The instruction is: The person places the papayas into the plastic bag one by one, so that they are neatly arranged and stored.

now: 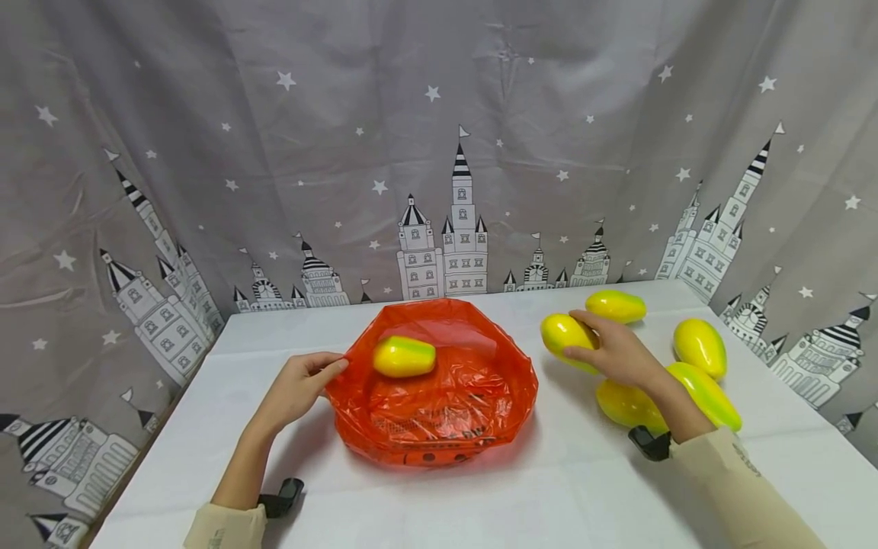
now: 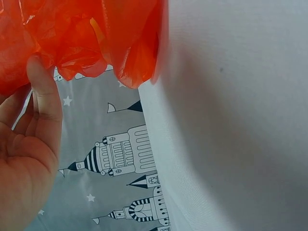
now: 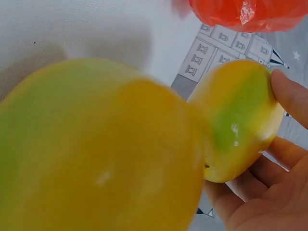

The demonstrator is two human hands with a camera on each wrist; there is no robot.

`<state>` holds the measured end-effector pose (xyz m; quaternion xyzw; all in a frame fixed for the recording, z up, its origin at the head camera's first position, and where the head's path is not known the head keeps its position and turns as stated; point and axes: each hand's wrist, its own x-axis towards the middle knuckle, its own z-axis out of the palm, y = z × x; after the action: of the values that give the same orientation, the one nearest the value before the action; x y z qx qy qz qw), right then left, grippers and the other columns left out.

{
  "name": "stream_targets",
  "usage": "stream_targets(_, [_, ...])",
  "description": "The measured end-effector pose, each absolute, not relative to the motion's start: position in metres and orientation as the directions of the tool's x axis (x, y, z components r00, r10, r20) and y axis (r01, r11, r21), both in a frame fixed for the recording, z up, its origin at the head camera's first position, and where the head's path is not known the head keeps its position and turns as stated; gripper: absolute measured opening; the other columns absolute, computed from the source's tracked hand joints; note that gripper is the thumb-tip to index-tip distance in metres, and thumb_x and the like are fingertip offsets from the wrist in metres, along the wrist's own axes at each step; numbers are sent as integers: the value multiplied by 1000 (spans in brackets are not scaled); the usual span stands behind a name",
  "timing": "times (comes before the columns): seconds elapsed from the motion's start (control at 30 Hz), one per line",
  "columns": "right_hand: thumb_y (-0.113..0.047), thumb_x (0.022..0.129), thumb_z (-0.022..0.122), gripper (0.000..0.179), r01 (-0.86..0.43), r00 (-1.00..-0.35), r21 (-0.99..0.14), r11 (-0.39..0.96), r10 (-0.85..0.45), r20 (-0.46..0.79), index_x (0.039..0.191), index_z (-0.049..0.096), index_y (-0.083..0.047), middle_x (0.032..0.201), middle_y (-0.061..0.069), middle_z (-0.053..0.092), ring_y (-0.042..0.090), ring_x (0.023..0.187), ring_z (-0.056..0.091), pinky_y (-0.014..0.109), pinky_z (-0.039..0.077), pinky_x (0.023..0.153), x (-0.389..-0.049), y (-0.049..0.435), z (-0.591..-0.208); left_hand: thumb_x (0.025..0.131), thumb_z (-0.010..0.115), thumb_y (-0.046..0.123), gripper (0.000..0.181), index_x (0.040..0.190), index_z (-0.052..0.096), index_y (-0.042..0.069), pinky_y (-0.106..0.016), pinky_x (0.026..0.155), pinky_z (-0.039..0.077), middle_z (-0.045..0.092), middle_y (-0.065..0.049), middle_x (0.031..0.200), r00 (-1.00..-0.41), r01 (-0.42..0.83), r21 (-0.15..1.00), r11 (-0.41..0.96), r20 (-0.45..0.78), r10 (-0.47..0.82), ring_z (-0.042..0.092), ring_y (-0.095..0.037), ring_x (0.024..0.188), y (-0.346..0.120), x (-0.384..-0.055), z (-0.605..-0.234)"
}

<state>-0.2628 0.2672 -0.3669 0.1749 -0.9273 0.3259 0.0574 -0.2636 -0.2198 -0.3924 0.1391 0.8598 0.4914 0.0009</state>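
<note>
A red plastic bag (image 1: 453, 412) stands with its mouth spread wide in the middle of the white table. Inside it, toward the left, lies one glossy yellow-green papaya (image 1: 405, 357). My left hand (image 1: 302, 385) pinches the bag's left rim between thumb and fingers; in the left wrist view the thumb presses on the crinkled red film (image 2: 53, 43). To the right of the bag, my right hand (image 1: 617, 351) holds another papaya (image 1: 565, 339), thumb on one side and fingers on the other. The right wrist view shows this held papaya (image 3: 238, 120) beyond a large, nearer one (image 3: 101, 154).
Several more papayas lie on the right of the table: one at the back (image 1: 615, 306), one farther right (image 1: 700, 348), and two beside the right forearm, one of them (image 1: 706, 396) slanting. A grey curtain (image 1: 343, 152) with castles and stars hangs behind the table (image 1: 549, 496).
</note>
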Motion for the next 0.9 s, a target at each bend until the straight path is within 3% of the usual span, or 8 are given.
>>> stream_targets(0.47, [-29, 90, 73, 67, -432, -901, -533, 728, -321, 293, 142, 46, 3, 130, 19, 58, 32, 108, 56, 54, 43, 97, -253, 252, -354, 101, 57, 19, 37, 121, 63, -11, -28, 66, 56, 70, -17, 102, -959, 241, 845, 476, 134, 249, 66, -21, 77, -219, -262, -392])
stream_targets(0.9, [-28, 88, 76, 65, -516, -857, -549, 657, -395, 332, 143, 49, -5, 137, 10, 56, 25, 113, 56, 49, 46, 98, -233, 221, -332, 102, 57, 20, 38, 122, 62, -11, -28, 66, 56, 70, -18, 103, -961, 238, 841, 487, 129, 245, 66, -21, 78, -219, -264, -392])
